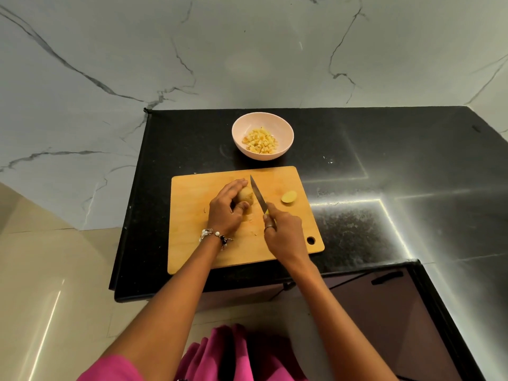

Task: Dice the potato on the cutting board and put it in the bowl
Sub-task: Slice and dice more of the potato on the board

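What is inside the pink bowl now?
The pink bowl holds a pile of yellow diced potato, some with brown skin. The bowl's bottom under the pile is covered.

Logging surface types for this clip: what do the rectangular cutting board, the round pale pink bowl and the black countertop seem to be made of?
The rectangular cutting board looks like light wood or bamboo, matte, with faint grain and a hanging hole. The round pale pink bowl looks like smooth plastic or melamine, though glazed ceramic is possible; its surface is even and softly shiny. The black countertop looks like polished speckled granite, mirroring bright light streaks.
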`<state>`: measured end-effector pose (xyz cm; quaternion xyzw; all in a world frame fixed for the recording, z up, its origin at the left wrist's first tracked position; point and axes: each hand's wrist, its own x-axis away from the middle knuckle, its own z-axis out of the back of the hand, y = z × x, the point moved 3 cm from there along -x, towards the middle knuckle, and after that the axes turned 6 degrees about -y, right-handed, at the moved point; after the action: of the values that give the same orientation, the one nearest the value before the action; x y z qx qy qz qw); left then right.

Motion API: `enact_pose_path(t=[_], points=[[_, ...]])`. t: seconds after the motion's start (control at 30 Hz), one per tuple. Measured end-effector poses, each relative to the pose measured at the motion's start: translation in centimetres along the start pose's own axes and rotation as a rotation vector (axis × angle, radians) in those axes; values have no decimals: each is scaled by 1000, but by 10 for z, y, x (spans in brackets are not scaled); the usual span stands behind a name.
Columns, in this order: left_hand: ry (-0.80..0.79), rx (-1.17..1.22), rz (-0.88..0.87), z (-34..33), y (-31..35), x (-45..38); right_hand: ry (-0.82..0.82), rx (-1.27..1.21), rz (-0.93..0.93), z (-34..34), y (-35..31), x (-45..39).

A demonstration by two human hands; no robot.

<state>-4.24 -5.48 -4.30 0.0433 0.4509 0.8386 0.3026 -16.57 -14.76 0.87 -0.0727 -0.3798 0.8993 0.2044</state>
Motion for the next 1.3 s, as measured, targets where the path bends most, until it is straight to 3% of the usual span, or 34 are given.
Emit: enact_pose_path(t=[0.4, 0.63, 1.3], points=[[-1, -23, -12, -2, -1, -1, -6, 144, 54, -16, -11, 4], [23, 10, -17, -1, -1, -2, -38, 369, 74, -28, -17, -5], [36, 4, -32, 1, 3, 0, -57, 456, 40, -43, -12, 11]])
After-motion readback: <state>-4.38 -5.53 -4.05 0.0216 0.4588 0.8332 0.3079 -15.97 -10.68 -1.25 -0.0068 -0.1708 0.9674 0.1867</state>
